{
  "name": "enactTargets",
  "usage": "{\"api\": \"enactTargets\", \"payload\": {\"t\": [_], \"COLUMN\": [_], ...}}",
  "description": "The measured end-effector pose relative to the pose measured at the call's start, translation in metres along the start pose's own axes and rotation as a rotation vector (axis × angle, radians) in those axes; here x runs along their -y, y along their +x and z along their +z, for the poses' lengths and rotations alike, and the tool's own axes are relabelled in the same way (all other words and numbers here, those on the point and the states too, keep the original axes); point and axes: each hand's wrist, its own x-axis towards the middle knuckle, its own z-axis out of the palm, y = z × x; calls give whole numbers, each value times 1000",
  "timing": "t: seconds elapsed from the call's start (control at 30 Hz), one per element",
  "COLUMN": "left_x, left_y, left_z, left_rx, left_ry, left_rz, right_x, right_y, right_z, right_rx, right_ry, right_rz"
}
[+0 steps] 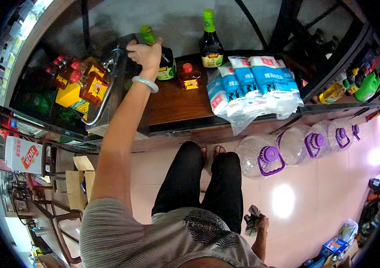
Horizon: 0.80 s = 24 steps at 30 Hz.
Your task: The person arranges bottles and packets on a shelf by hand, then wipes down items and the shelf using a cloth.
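My left hand [145, 56] reaches to the shelf, beside a dark bottle [167, 67] with a green cap and green label. Its fingers are curled near the bottle's neck; whether they grip it is unclear. Right of it stands a small red-capped bottle [189, 77] with a yellow label. Farther right is another dark, green-capped bottle [211, 44], upright by the wall. White-and-blue packets [261, 80] lie piled on the brown shelf [163, 107]. Low at the right, my right hand [261, 222] is closed round a crumpled grey cloth [251, 219], held above the floor.
Several large clear jugs [261, 156] with purple caps line the floor along the shelf. Red-capped bottles [94, 87] sit in a metal-railed holder at left. An open carton [83, 178] and wooden chair [58, 221] stand lower left. Bottles [333, 93] stand at right.
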Motion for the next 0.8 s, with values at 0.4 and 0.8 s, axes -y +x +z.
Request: {"api": "enactTargets", "payload": {"t": [0.4, 0.8], "left_x": [46, 43], "left_y": [47, 40], "left_z": [33, 83], "left_rx": [405, 325], "left_ry": [226, 320], "left_rz": [61, 119], "right_x": [15, -48], "right_y": [-3, 32], "right_z": [-11, 35], "right_rx": [34, -82], "right_ry": [149, 0], "right_rz": [108, 35]}}
